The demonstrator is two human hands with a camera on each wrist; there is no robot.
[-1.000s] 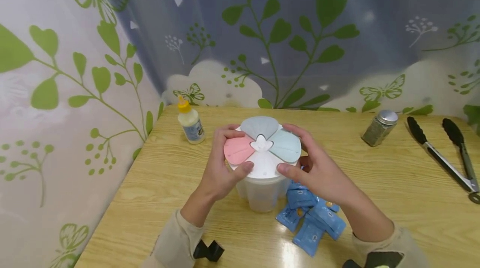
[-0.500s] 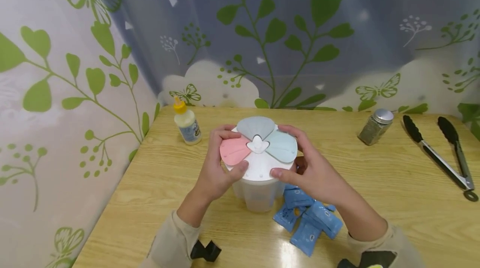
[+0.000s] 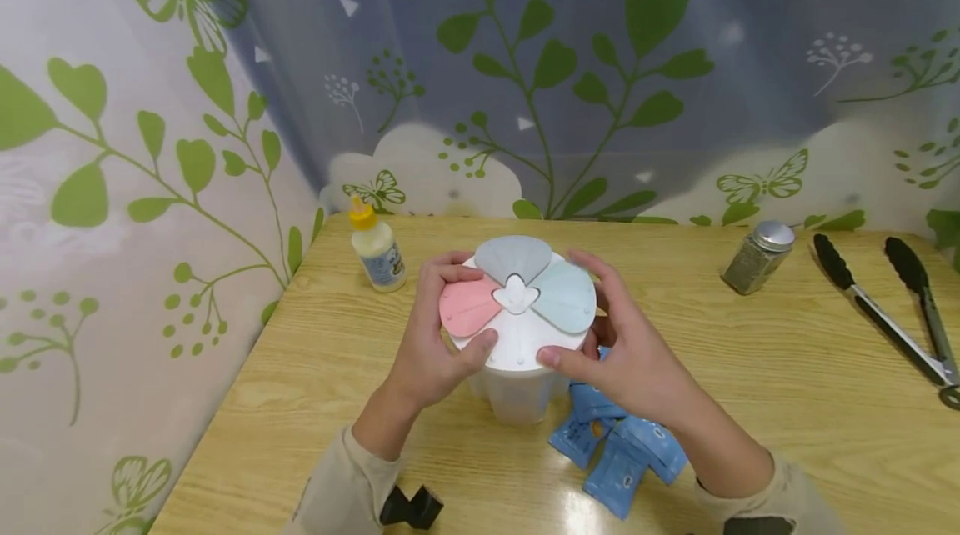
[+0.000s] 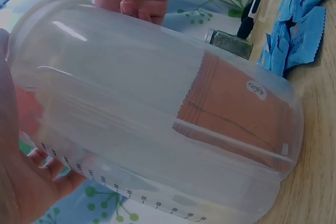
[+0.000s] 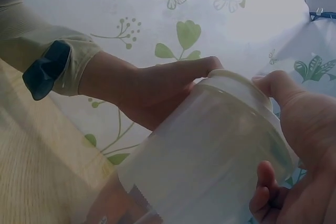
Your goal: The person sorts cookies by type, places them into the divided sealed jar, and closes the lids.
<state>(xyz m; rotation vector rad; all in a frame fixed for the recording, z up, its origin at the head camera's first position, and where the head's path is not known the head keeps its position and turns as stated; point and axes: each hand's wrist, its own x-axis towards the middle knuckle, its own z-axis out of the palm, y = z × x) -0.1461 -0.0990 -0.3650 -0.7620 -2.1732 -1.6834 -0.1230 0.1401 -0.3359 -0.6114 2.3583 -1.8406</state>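
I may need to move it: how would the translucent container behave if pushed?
The translucent container would probably keep its shape, since its molded plastic looks stiff. It is probably light for its size: the orange packet inside leaves visible space above it. Its tall shape may tip if pushed high.

Shows smooth, cloudy plastic container [image 3: 519, 397] in left grip [image 3: 438, 347], glossy, crinkled packets [image 3: 626, 450] near right grip [image 3: 637, 356], wood-grained surface [image 3: 322, 368] beneath.

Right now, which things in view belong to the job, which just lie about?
Job, likely: white lid with coloured petals; translucent plastic canister; orange packet inside.
Lying about: yellow-capped bottle; silver-lidded glass jar; black-tipped tongs; blue packets, possibly job-related.
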